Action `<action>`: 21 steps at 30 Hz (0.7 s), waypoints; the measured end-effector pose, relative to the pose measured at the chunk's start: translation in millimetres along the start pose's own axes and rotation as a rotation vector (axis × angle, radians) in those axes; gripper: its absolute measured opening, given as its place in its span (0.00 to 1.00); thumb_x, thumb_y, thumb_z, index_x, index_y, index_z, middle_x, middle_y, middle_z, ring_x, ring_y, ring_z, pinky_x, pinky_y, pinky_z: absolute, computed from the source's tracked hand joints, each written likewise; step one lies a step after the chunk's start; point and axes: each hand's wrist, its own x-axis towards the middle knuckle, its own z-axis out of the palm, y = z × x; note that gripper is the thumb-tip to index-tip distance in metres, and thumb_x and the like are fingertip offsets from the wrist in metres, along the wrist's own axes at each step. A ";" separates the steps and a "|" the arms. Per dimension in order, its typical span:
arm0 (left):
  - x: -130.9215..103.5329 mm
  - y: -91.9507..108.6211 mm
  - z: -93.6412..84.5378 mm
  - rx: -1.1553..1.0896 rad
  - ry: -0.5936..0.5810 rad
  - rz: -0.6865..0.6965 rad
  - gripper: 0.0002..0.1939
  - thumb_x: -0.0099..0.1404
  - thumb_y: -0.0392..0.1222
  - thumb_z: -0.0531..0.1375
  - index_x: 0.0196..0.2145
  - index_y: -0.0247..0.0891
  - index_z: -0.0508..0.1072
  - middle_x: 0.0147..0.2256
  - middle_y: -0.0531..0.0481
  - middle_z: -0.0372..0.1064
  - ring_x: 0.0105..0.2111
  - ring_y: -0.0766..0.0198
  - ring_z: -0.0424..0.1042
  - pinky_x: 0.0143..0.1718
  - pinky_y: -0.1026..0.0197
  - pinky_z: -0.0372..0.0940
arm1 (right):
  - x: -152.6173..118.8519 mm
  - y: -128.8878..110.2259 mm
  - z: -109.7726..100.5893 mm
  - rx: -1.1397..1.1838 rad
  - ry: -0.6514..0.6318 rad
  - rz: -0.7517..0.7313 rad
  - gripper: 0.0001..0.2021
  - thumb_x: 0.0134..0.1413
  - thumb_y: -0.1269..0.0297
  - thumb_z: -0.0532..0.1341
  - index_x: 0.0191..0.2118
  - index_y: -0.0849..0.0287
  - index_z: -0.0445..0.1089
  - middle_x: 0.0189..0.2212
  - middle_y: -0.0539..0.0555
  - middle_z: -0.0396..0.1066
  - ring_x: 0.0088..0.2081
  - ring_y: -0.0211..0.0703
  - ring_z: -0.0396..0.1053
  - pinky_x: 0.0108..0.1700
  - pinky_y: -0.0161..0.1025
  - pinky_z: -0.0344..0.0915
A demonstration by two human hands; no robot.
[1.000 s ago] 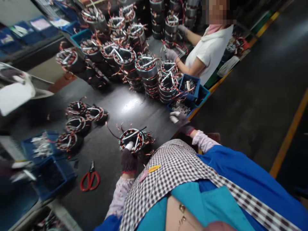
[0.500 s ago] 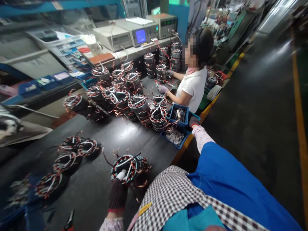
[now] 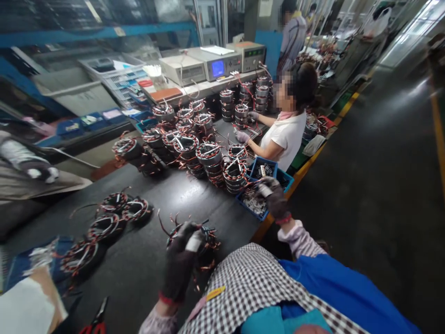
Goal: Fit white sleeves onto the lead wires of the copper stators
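Observation:
A copper-wound motor stator [image 3: 210, 239] with loose wire leads stands near the bench's front edge. My left hand [image 3: 182, 260], in a dark glove with a white-wrapped thumb, curls over its top and hides much of the ring. My right hand [image 3: 274, 199], gloved the same way, hovers at a blue bin of small pale pieces [image 3: 253, 204]. Its fingers are bent together; what they hold, if anything, is too small to make out. Just behind it stands a second blue bin [image 3: 255, 170] with dark and light small parts.
Several stacked stators [image 3: 210, 160] fill the bench's middle; single stators [image 3: 104, 227] lie at left. Red-handled pliers [image 3: 97, 320] rest at the front. A co-worker [image 3: 285, 130] works beside test instruments [image 3: 222, 65]. Another person's gloved hand [image 3: 41, 171] shows at far left.
My right hand has risen from beside the bins to over the pale pieces. My left hand has gone from inside the stator ring to over its top. The view has shifted.

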 end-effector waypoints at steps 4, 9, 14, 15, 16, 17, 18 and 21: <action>1.6 21.1 26.3 -0.160 -0.271 -0.068 0.12 0.52 0.59 0.77 0.37 0.64 0.92 0.43 0.55 0.89 0.49 0.35 0.89 0.49 0.36 0.85 | -67.5 -14.1 93.0 0.138 -0.492 -0.036 0.17 0.49 0.38 0.75 0.47 0.16 0.78 0.41 0.34 0.85 0.40 0.56 0.87 0.41 0.59 0.85; -6.6 5.0 0.0 -0.187 -0.214 -0.076 0.10 0.54 0.55 0.78 0.34 0.55 0.91 0.41 0.53 0.89 0.44 0.40 0.88 0.53 0.35 0.85 | -104.0 -34.7 100.3 0.164 -0.771 0.001 0.22 0.50 0.45 0.77 0.52 0.13 0.82 0.44 0.34 0.87 0.49 0.59 0.88 0.55 0.63 0.84; -13.4 -30.0 -8.6 -0.265 -0.011 -0.078 0.24 0.60 0.64 0.80 0.42 0.43 0.87 0.45 0.43 0.87 0.48 0.47 0.86 0.55 0.42 0.84 | -96.9 -11.7 65.1 0.169 -0.641 0.330 0.17 0.52 0.51 0.78 0.42 0.51 0.78 0.34 0.49 0.83 0.33 0.48 0.81 0.39 0.45 0.83; -12.0 -39.0 -6.7 -0.304 0.067 -0.101 0.28 0.60 0.68 0.79 0.43 0.41 0.85 0.44 0.43 0.87 0.45 0.48 0.86 0.52 0.44 0.84 | -96.4 1.6 64.4 0.144 -0.576 0.414 0.19 0.50 0.54 0.79 0.41 0.53 0.74 0.31 0.47 0.80 0.31 0.44 0.79 0.35 0.40 0.80; -10.2 -47.7 -4.9 -0.327 0.096 -0.119 0.31 0.61 0.70 0.79 0.45 0.41 0.84 0.44 0.42 0.86 0.44 0.50 0.86 0.49 0.45 0.85 | -98.0 15.7 65.6 0.092 -0.528 0.488 0.19 0.49 0.56 0.78 0.40 0.53 0.71 0.28 0.45 0.76 0.29 0.42 0.77 0.32 0.36 0.76; -8.1 -55.5 -3.4 -0.336 0.106 -0.130 0.33 0.61 0.71 0.79 0.47 0.40 0.83 0.45 0.40 0.86 0.43 0.50 0.86 0.48 0.46 0.84 | -101.5 29.1 68.1 0.038 -0.507 0.538 0.17 0.50 0.58 0.76 0.40 0.53 0.69 0.27 0.44 0.74 0.28 0.40 0.76 0.30 0.34 0.74; -6.0 -61.7 -2.4 -0.340 0.101 -0.138 0.34 0.62 0.71 0.79 0.49 0.39 0.82 0.46 0.39 0.86 0.43 0.50 0.86 0.47 0.46 0.84 | -106.5 41.0 71.3 -0.012 -0.508 0.563 0.15 0.52 0.61 0.73 0.40 0.53 0.68 0.28 0.44 0.74 0.29 0.39 0.75 0.30 0.32 0.72; -1.0 -70.7 -2.0 -0.355 0.097 -0.161 0.36 0.62 0.69 0.80 0.53 0.38 0.80 0.51 0.36 0.85 0.44 0.50 0.86 0.47 0.45 0.84 | -121.4 65.1 81.7 -0.091 -0.557 0.518 0.08 0.59 0.65 0.67 0.44 0.54 0.72 0.33 0.46 0.76 0.31 0.38 0.73 0.34 0.34 0.73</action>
